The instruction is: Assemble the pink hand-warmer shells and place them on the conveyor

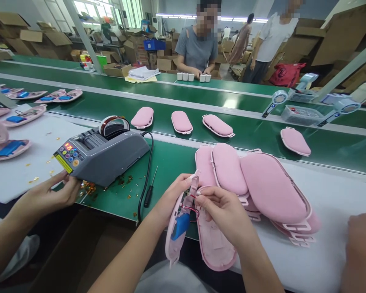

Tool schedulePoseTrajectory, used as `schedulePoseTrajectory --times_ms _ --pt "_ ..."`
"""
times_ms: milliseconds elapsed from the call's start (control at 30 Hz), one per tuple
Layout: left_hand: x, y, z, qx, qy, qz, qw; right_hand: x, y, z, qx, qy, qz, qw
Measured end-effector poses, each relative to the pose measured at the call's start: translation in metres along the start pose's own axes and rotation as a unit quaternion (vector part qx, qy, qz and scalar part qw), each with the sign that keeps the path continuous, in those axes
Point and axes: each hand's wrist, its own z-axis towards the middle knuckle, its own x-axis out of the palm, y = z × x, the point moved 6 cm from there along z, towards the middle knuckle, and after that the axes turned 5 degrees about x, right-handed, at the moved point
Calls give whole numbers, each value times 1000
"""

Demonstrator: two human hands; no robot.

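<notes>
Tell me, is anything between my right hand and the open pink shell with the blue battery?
Nothing visible stands between them: your right hand has its fingertips at the red wire beside the open pink shell, which your left hand holds.

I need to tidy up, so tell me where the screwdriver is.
Head view, left of centre: the screwdriver lies just right of the black cable.

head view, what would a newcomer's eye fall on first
Probably the big pile of pink cases just right of the working hands. Then the opened pink case at the left hand and right hand, its blue block showing. Further left, the grey machine has a glowing red display.
</notes>
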Motion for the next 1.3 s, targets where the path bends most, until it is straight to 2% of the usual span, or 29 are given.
schedulePoseTrajectory --times_ms 300,433,800,1133,1233,1300 --pt "1 -2 -3 6 -30 17 999 8 16 0 -54 6 -204 977" --pt "4 -3 -7 7 -30 27 999 11 20 3 -64 2 -256 964" --pt "5 -1 -1 -4 -7 37 999 10 16 9 -42 13 -246 968" --pt "14 -6 -2 9 21 163 986 7 20 14 -48 37 -253 966" --pt "11 -5 3 -2 4 148 989 7 20 9 -55 12 -272 961" --pt "9 -4 5 5 0 123 992 3 17 -5 -88 -68 -294 949"
